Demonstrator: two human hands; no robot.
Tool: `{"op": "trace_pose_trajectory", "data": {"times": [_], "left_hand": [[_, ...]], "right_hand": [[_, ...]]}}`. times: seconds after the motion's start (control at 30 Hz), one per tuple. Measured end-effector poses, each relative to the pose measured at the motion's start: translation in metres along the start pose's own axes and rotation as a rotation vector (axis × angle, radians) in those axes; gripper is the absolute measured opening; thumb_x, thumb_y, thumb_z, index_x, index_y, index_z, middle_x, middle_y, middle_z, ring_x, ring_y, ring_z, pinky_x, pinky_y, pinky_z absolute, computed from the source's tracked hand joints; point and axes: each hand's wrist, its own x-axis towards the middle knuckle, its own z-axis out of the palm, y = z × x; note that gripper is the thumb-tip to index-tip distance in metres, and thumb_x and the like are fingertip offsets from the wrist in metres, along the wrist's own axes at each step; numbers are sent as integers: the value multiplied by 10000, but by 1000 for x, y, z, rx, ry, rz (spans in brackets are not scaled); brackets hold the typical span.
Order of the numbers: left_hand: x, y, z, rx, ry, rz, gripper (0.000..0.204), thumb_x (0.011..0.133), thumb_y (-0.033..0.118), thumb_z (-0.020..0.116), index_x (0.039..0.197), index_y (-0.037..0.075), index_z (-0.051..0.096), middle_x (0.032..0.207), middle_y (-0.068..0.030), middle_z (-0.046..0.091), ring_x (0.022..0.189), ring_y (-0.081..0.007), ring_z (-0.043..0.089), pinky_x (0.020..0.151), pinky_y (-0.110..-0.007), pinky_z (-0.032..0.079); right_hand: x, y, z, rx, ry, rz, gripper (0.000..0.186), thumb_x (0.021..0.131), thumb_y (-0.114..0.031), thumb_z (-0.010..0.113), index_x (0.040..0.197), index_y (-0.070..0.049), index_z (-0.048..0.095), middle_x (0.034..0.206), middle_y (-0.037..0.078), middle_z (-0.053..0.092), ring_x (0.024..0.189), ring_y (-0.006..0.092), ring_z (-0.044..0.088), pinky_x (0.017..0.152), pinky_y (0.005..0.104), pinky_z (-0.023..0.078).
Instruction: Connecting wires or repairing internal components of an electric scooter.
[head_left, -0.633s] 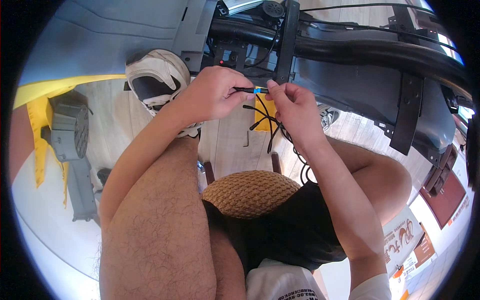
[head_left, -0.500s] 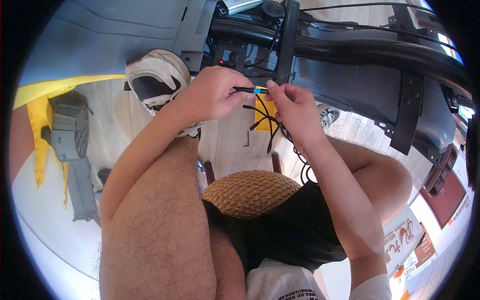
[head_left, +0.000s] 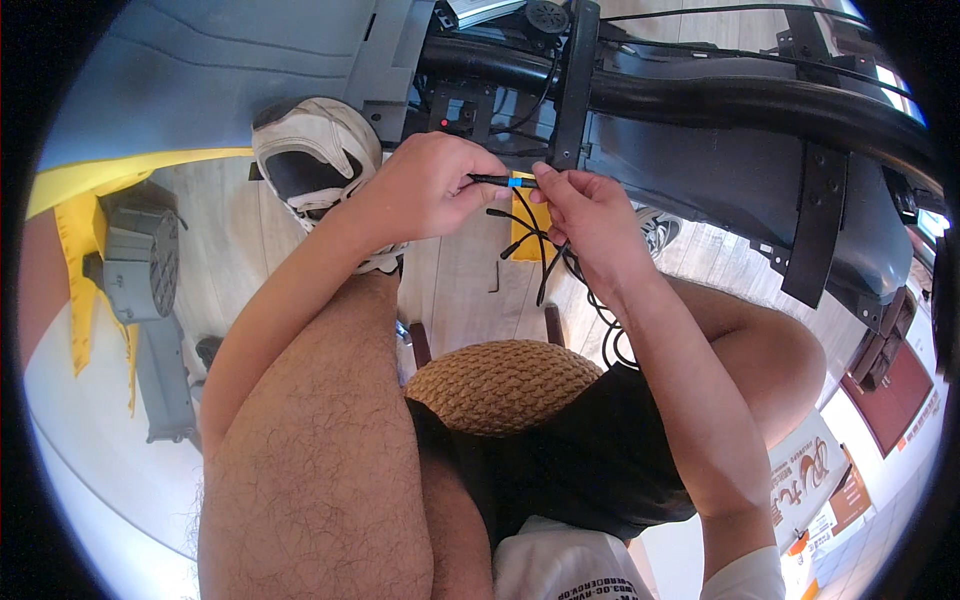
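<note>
A thin black cable connector with a blue band (head_left: 515, 182) spans the gap between my two hands. My left hand (head_left: 437, 188) pinches its black left end between thumb and fingertips. On the other side, my right hand (head_left: 592, 212) grips the right end close to the blue band. Whether the two ends are fully joined I cannot tell. Below my right hand hangs a bundle of black cables (head_left: 545, 250), with several loose plug ends spreading left and a coil running down toward my right knee.
Just beyond my hands lies a frame with a thick black tube (head_left: 740, 105), a black crossbar (head_left: 574, 90) and grey panels (head_left: 240, 60). A hex key (head_left: 493, 277) lies on the wooden floor, near a yellow piece (head_left: 530, 246). A woven stool (head_left: 505, 385) is under me.
</note>
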Motion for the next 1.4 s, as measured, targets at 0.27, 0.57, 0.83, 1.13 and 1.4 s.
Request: {"op": "trace_pose_trajectory", "data": {"times": [0.27,0.57,0.83,1.13,1.4], "left_hand": [[0,-1,0,5,1,-5,171,859,144,683,918,-16,681,694,-148,581,543,-228,487,518,-331,397],[-1,-3,1,-1,-2,-18,168,863,144,679,916,-15,683,693,-144,589,541,-212,481,518,-325,399],[0,0,-1,-19,-10,-28,162,861,143,684,937,1,694,696,-137,588,552,-210,485,529,-321,400],[1,10,-12,-125,4,-43,124,847,94,667,937,23,712,779,-81,620,718,-178,546,645,-303,426],[1,9,-11,-202,46,48,112,841,56,644,920,-15,683,874,-104,669,847,-208,622,791,-321,471]], "right_hand": [[0,-1,0,31,-12,25,299,970,-288,617,842,-18,618,613,-56,420,562,60,354,552,233,325],[3,5,-2,61,-15,3,358,941,-344,646,782,-23,646,628,-15,513,554,80,444,527,242,371],[0,3,0,63,-4,-2,336,958,-323,630,799,-27,638,652,-24,510,557,72,428,522,241,363],[-12,-8,-8,506,-293,31,257,1010,-280,545,924,-44,598,655,-48,437,596,59,384,580,226,346],[-15,-6,-13,527,-396,20,231,999,-278,566,948,-54,599,709,-44,467,624,56,398,595,224,351]]}}
